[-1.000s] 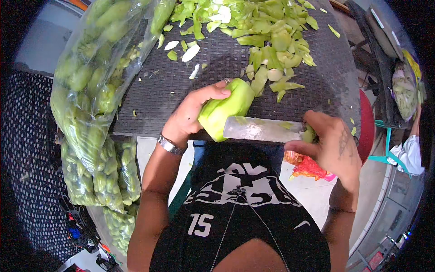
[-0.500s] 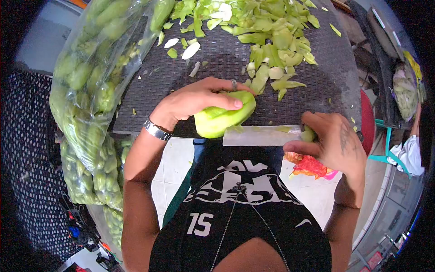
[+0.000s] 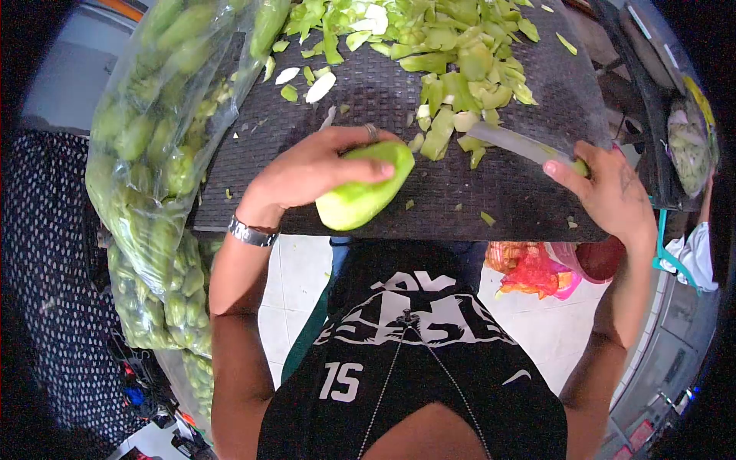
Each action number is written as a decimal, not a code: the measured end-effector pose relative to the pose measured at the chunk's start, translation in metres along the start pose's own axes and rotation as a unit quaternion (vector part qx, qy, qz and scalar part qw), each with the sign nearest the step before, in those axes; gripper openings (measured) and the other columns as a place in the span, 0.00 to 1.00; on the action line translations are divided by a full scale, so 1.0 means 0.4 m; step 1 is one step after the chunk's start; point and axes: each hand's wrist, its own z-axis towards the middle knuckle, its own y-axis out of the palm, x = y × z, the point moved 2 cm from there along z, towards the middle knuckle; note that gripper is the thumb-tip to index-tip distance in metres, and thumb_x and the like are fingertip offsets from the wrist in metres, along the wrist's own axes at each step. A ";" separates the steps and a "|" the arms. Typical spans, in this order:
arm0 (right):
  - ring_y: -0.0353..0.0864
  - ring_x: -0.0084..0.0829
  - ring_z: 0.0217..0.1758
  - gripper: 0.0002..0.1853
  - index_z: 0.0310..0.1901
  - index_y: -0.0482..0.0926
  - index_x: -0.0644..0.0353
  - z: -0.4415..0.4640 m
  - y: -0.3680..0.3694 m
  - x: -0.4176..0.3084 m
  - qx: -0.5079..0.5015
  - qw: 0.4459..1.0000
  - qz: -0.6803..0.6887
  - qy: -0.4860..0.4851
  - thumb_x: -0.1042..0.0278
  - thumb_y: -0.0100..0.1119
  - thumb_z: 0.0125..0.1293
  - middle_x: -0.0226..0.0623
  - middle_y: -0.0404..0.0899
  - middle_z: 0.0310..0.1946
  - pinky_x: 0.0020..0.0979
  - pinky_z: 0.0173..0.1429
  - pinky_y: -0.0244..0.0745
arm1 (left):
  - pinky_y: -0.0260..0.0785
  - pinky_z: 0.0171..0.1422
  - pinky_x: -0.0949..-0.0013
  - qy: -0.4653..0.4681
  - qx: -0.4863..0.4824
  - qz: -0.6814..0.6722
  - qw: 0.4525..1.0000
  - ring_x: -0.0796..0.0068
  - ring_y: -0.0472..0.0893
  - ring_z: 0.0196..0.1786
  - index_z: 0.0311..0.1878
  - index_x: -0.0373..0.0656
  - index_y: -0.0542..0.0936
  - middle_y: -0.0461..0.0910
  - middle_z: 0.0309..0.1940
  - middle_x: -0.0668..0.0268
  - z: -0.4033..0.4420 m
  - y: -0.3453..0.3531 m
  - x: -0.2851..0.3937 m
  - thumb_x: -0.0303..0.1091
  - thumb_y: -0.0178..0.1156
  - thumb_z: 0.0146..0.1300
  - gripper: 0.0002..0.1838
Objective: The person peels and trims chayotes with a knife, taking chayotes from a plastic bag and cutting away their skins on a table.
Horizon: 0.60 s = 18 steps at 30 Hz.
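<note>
My left hand [image 3: 303,170] is closed round a peeled, pale green chayote [image 3: 354,205], thumb on its near side and fingers over the far side. The chayote is held above the front edge of the table, tilted. In my right hand [image 3: 617,192] is a knife [image 3: 525,146] with a broad blade and a greenish handle. Its blade points left, away from the chayote, with the tip by the pile of green peelings [image 3: 460,61]. Most of the handle is hidden by my fingers.
A dark woven-pattern table [image 3: 307,218] lies before me. On its left is a clear plastic bag [image 3: 146,146] full of chayotes, with more bagged ones below. A red and orange bundle [image 3: 533,272] sits on the floor beneath the table's right side.
The knife has swung from beside the chayote up and to the right, toward the peelings. My left hand has shifted slightly left, still holding the chayote.
</note>
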 end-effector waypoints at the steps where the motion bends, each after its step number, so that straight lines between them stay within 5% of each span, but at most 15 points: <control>1: 0.75 0.50 0.23 0.31 0.30 0.77 0.68 0.000 0.007 -0.001 -0.016 0.999 0.025 0.013 0.40 0.65 0.70 0.54 0.74 0.19 0.48 0.33 0.70 | 0.78 0.52 0.71 -0.011 -0.001 -0.063 0.998 0.74 0.87 0.46 0.65 0.40 0.80 0.86 0.47 0.63 0.014 -0.011 -0.023 0.54 0.68 0.66 0.32; 4: 0.67 0.37 0.21 0.27 0.31 0.75 0.66 0.000 0.058 0.006 -0.017 0.990 0.138 0.009 0.45 0.65 0.72 0.43 0.69 0.18 0.41 0.31 0.66 | 0.80 0.49 0.72 0.013 0.014 -0.313 0.950 0.74 0.87 0.45 0.66 0.37 0.77 0.86 0.47 0.62 0.027 -0.002 -0.055 0.54 0.67 0.68 0.34; 7: 0.61 0.17 0.20 0.19 0.35 0.71 0.59 0.000 0.154 0.017 -0.009 0.939 0.340 -0.041 0.52 0.60 0.77 0.20 0.65 0.20 0.27 0.23 0.57 | 0.84 0.49 0.48 0.044 -0.010 -0.431 0.901 0.48 0.86 0.52 0.73 0.38 0.69 0.82 0.55 0.48 0.041 0.022 -0.107 0.58 0.62 0.67 0.40; 8: 0.63 0.16 0.21 0.17 0.35 0.73 0.58 -0.004 0.163 -0.015 -0.035 0.908 0.417 -0.024 0.53 0.61 0.76 0.20 0.67 0.22 0.26 0.25 0.59 | 0.84 0.49 0.39 0.054 -0.015 -0.456 0.888 0.40 0.85 0.55 0.76 0.39 0.66 0.80 0.58 0.43 0.046 0.035 -0.113 0.59 0.61 0.66 0.43; 12: 0.69 0.21 0.25 0.15 0.37 0.77 0.60 -0.015 0.189 -0.161 -0.124 0.759 0.624 0.138 0.56 0.66 0.73 0.16 0.71 0.24 0.32 0.31 0.68 | 0.84 0.48 0.38 0.091 0.055 -0.471 0.876 0.39 0.85 0.54 0.74 0.37 0.68 0.81 0.57 0.43 0.052 0.091 -0.088 0.59 0.61 0.66 0.42; 13: 0.76 0.32 0.22 0.19 0.38 0.77 0.60 -0.008 0.209 -0.185 -0.076 0.789 0.599 0.113 0.51 0.69 0.71 0.25 0.75 0.22 0.38 0.30 0.71 | 0.83 0.50 0.37 0.106 0.043 -0.489 0.865 0.43 0.86 0.52 0.72 0.37 0.71 0.82 0.55 0.45 0.058 0.100 -0.091 0.58 0.60 0.67 0.40; 16: 0.71 0.22 0.23 0.20 0.36 0.72 0.61 -0.045 0.172 -0.255 -0.001 0.912 0.409 0.019 0.52 0.67 0.72 0.32 0.70 0.21 0.31 0.28 0.65 | 0.83 0.52 0.40 0.112 0.166 -0.515 0.834 0.47 0.87 0.50 0.67 0.38 0.74 0.84 0.52 0.48 0.053 0.124 -0.081 0.59 0.59 0.69 0.36; 17: 0.75 0.37 0.26 0.25 0.36 0.71 0.65 -0.060 0.156 -0.269 -0.031 0.922 0.384 0.047 0.49 0.69 0.69 0.44 0.71 0.21 0.41 0.34 0.69 | 0.82 0.52 0.42 0.147 0.218 -0.502 0.824 0.49 0.87 0.48 0.65 0.39 0.75 0.84 0.50 0.49 0.060 0.126 -0.072 0.59 0.56 0.70 0.34; 18: 0.75 0.42 0.26 0.25 0.36 0.70 0.64 -0.074 0.161 -0.274 -0.028 0.927 0.373 0.039 0.48 0.69 0.69 0.46 0.71 0.21 0.42 0.34 0.69 | 0.82 0.52 0.44 0.181 0.271 -0.485 0.812 0.50 0.87 0.47 0.63 0.40 0.75 0.85 0.49 0.50 0.066 0.128 -0.064 0.60 0.54 0.72 0.33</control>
